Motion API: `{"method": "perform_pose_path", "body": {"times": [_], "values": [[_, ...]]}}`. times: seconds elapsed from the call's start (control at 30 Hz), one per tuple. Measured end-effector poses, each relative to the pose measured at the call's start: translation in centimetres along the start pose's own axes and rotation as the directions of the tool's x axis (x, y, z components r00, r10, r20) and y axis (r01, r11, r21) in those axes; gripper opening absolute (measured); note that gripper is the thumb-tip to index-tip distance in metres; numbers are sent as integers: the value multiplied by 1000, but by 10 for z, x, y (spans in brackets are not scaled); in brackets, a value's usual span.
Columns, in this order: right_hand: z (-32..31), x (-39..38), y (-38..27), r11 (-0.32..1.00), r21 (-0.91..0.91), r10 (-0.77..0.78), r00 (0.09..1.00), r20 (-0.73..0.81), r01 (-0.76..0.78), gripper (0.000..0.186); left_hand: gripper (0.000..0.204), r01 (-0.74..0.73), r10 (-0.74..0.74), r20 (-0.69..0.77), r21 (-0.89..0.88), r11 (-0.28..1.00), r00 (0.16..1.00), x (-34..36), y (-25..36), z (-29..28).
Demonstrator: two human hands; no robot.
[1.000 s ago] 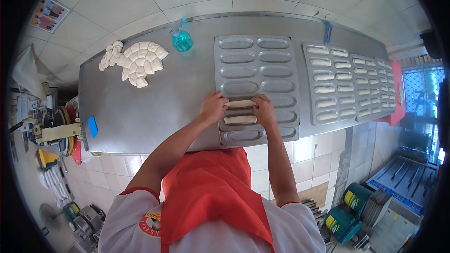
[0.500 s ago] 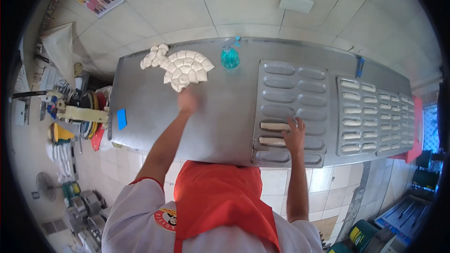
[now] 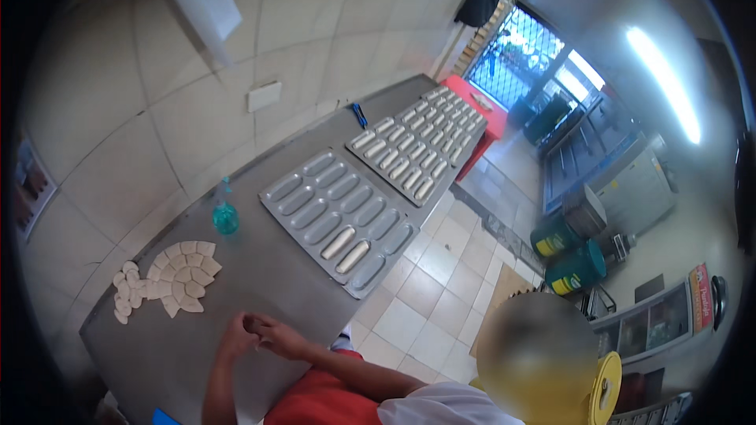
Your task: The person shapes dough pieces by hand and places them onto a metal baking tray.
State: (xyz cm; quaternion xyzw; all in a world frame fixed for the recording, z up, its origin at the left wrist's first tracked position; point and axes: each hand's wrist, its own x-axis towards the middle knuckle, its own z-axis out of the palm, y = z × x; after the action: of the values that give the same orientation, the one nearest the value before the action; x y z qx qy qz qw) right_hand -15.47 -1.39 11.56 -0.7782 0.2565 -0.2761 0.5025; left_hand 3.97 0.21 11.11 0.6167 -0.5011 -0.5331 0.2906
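Over the metal table's near side, my left hand (image 3: 239,337) and my right hand (image 3: 281,339) are brought together with fingers curled. What they hold between them, if anything, is hidden. A fan-shaped group of cut pale dough pieces (image 3: 183,271) lies just beyond my left hand. Smaller rounded dough lumps (image 3: 126,290) sit at its left. Farther right is a metal tray with long oval moulds (image 3: 303,220). Two dough sticks, one (image 3: 339,243) beside the other (image 3: 353,256), rest in its moulds near the front edge.
A spray bottle with green liquid (image 3: 225,219) stands near the wall. More trays filled with dough sticks (image 3: 405,151) continue toward a red table (image 3: 492,120). A blue-handled tool (image 3: 360,115) lies by the wall. Green bins (image 3: 575,267) and a blurred round shape (image 3: 539,346) are at the right.
The view has swung toward the right. My right hand has left the mould tray and my left hand has left the dough pieces; both now meet above the table.
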Motion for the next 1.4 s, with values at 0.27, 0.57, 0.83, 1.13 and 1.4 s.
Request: {"method": "perform_pose_path", "body": {"times": [0.27, 0.57, 0.83, 1.13, 1.4], "values": [[90, 9, 14, 795, 484, 493, 854, -166, -365, 36, 42, -249, -11, -504, -445, 860, 863, -53, -49, 37], [45, 34, -39, 804, 391, 578, 745, -334, -448, 51, 50, -436, 490, -467, 227, 871, 736, -48, 16, 37], [14, 42, -67, 869, 396, 421, 863, -280, -296, 47, 21, -283, 183, -394, -214, 935, 901, -87, 17, 35], [38, -54, 47, 638, -756, 25, 978, 209, 145, 46, 51, 67, 196, -555, 417, 906, 809, -80, -57, 67], [45, -55, 79, 650, -688, -126, 938, 323, 324, 36, 53, 50, 384, -398, 746, 664, 833, -83, -102, 128]]}}
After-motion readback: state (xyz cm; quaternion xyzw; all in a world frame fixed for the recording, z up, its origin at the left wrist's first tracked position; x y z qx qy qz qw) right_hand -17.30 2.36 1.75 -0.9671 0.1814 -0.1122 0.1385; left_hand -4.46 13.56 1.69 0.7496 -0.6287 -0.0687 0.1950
